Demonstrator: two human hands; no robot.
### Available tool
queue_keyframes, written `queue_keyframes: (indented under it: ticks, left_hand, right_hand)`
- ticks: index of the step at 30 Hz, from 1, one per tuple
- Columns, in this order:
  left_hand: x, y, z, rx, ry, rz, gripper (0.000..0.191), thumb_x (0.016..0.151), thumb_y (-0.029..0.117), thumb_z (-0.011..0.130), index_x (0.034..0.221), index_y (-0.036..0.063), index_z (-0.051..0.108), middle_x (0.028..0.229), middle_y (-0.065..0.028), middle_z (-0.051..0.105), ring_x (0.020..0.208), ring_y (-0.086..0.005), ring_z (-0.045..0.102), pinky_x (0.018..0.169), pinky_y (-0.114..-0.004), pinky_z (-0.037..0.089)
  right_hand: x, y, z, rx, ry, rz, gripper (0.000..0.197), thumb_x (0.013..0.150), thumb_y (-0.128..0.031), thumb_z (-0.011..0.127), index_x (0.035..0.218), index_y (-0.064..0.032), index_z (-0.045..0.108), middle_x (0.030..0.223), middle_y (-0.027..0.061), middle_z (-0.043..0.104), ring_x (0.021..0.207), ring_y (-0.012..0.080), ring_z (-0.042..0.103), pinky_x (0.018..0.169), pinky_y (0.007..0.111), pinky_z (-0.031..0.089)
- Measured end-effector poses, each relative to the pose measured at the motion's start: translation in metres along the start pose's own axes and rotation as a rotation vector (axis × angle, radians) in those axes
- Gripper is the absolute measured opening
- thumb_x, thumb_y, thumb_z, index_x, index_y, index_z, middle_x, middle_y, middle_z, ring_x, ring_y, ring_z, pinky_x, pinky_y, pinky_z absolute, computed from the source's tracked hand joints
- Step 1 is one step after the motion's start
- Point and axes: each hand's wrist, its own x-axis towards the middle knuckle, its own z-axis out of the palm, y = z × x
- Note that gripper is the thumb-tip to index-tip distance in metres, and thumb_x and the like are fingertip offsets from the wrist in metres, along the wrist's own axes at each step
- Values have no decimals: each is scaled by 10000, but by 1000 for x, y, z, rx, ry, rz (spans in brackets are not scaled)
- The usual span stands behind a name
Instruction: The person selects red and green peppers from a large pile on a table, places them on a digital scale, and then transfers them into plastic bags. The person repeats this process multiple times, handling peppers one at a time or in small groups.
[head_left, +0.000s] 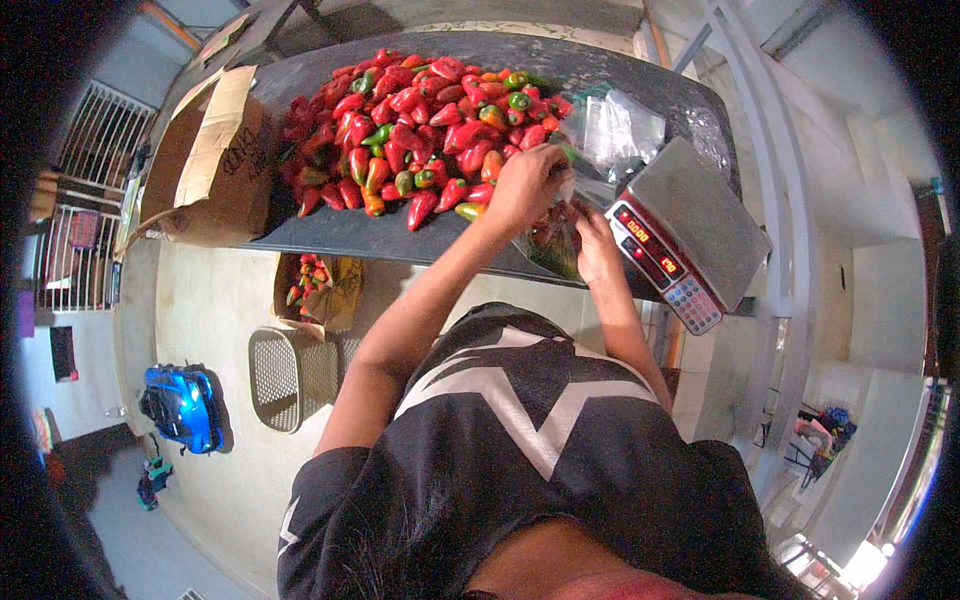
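Both hands meet over the table's front edge, at a clear plastic bag (553, 251). My left hand (531, 180) pinches the bag's gathered upper part from above. Lower and to the right, my right hand (598, 241) grips the bag's side near its neck. Something greenish shows through the plastic, too blurred to name. Just beyond my left hand spreads a large heap of red peppers (405, 139), some partly green or orange. Beside my right hand stands a digital weighing scale (694, 217) with a lit display and a bare metal pan.
Flat clear plastic bags (622, 131) lie behind the scale on the dark table (360, 236). A cardboard box (217, 157) stands at the table's left end. On the floor are a box of peppers (341, 292), a plastic basket (277, 382) and a blue toy car (182, 409).
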Motion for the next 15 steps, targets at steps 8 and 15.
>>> queue_keyframes:
  ticks: [8,15]
  left_hand:
    - [-14,-26,-14,-726,-381,-481,617,821,524,579,1251,91,487,1221,-97,544,1128,-250,516,890,-394,437]
    - [-54,-15,29,-1392,-173,-609,680,825,474,609,1324,74,378,1271,-55,487,1167,-203,478,942,-422,410]
  right_hand:
    - [15,-37,0,145,51,-28,180,858,-194,622,944,-37,642,899,31,645,787,119,586,727,265,474]
    - [23,-49,25,100,60,-58,173,844,-203,627,943,-61,632,906,21,639,822,103,564,726,280,448]
